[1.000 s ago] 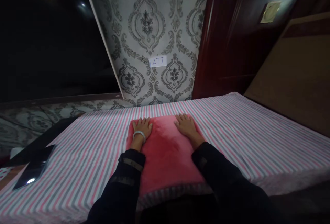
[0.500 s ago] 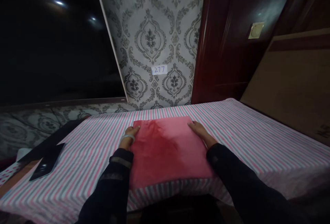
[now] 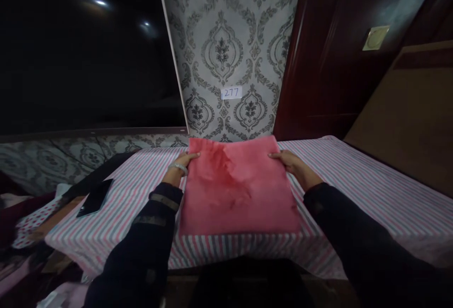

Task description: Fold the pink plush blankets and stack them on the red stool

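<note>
A square pink cloth (image 3: 244, 213) with a darker red patch lies in front of me on the striped tablecloth (image 3: 138, 185). Its far edge is raised off the table, and its near edge rests by the table's front edge. At the far left corner, my left hand (image 3: 182, 162) pinches the cloth between thumb and fingers; a bracelet circles that wrist. My right hand (image 3: 292, 162) grips the far right corner, thumb on top. The fingers of both hands are partly hidden behind the cloth.
On the table's left side lies a dark phone-like slab (image 3: 95, 198). A large black screen (image 3: 88, 62) stands behind on the left, and a big cardboard sheet (image 3: 414, 109) leans at the right. Mixed fabrics (image 3: 31, 232) are heaped beyond the table's left end.
Both hands have lifted the cloth's far edge off the table. The red patch on it has changed shape and shrunk. My view has turned slightly left.
</note>
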The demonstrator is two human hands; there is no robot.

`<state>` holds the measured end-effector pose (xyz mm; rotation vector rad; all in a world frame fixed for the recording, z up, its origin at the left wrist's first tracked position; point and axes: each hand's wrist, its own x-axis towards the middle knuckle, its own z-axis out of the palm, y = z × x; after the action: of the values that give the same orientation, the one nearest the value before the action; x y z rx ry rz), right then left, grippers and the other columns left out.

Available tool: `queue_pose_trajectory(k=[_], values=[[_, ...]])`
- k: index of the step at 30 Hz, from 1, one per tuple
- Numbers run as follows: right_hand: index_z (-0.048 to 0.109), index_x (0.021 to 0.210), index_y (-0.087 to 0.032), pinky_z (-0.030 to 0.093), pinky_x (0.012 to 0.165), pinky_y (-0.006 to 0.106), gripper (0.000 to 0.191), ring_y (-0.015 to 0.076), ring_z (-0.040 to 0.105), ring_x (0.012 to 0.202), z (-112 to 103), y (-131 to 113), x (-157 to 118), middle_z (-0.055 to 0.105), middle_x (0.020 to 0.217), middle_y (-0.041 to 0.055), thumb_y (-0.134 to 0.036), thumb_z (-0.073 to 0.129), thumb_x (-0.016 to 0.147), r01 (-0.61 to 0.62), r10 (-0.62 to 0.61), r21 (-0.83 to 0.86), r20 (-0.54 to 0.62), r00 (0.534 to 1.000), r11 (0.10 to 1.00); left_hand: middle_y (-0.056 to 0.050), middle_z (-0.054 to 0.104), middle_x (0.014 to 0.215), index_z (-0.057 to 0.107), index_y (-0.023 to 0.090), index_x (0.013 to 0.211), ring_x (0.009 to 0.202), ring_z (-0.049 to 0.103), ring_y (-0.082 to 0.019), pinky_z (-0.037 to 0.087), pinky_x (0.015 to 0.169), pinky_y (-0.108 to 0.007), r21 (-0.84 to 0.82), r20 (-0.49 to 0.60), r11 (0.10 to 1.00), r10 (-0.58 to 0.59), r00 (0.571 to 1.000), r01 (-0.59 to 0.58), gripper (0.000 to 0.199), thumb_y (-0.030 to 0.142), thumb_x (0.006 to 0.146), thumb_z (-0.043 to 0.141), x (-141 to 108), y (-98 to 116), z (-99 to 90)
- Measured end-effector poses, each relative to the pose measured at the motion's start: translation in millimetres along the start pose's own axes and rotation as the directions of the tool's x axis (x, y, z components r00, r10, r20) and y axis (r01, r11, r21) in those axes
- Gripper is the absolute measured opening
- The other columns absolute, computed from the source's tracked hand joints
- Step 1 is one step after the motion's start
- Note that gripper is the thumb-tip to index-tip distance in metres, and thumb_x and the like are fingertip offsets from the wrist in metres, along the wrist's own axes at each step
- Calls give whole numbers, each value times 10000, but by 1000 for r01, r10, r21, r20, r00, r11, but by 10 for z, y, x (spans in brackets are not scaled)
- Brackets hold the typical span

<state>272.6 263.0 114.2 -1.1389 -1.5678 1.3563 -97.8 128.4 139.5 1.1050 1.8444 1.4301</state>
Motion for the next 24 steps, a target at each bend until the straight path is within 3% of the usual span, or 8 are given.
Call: queue_pose_trajectory(k=[3,5,8,12,16,18,21,24], values=[[675,880,-154,577,794,408,324,245,677,813,-137,-428,53,736,858,92,-311,774,615,272,-258,78,-152,954,959,-123,789,1046,673,138,1221,986,748,-264,598,961,-443,-124,-27,964,235,972,-237,602,367,692,848,40,415,-205],[673,953,-153,561,847,431,408,248,671,882,-222,-665,18,730,920,81,-338,796,611,488,-461,63,-239,854,871,-108,774,1122,645,149,1262,1066,722,-259,566,1023,-436,-172,-70,900,394,917,-400,654,335,670,853,32,663,-347],[672,948,-159,551,839,444,386,259,658,901,-304,-710,-172,718,925,83,-391,777,658,605,-608,-106,-279,744,789,-98,761,1159,640,159,1246,1120,695,-280,546,1047,-454,-144,-45,844,515,856,-516,672,343,638,859,-107,770,-502],[664,950,-194,528,893,469,325,308,641,992,-262,15,-618,715,1038,144,-473,643,785,530,-669,-442,-263,695,724,-124,716,1266,639,178,1203,1184,660,-292,526,1073,-457,31,88,823,563,821,-568,576,395,694,797,-564,162,-487],[671,931,-233,488,999,484,316,322,635,1056,-154,1022,-1137,718,1051,146,-485,537,795,530,-614,-525,17,789,666,-127,685,1296,634,217,1083,1255,625,-257,474,1132,-419,288,280,799,457,844,-528,352,330,752,666,-1182,-837,-376],[700,962,-241,468,1038,487,303,321,627,1116,-170,1327,-1328,718,1110,141,-436,554,782,531,-548,-547,149,823,648,-123,662,1362,654,228,1058,1317,588,-243,453,1153,-405,368,351,778,391,851,-509,294,282,774,599,-1399,-1175,-406],[738,1019,-260,478,1040,486,310,295,635,1156,-271,1404,-1443,727,1170,115,-333,486,854,482,-493,-614,170,853,624,-76,688,1347,702,244,1029,1339,572,-216,445,1164,-396,448,288,753,389,875,-482,319,222,853,436,-1487,-1296,-538],[748,1122,-263,500,1030,475,413,273,665,1130,-246,1128,-1404,748,1148,88,-285,378,940,432,-531,-675,69,844,599,-49,715,1303,709,244,1135,1327,585,-215,428,1183,-406,551,157,709,430,889,-440,427,222,907,348,-1416,-1027,-528]])
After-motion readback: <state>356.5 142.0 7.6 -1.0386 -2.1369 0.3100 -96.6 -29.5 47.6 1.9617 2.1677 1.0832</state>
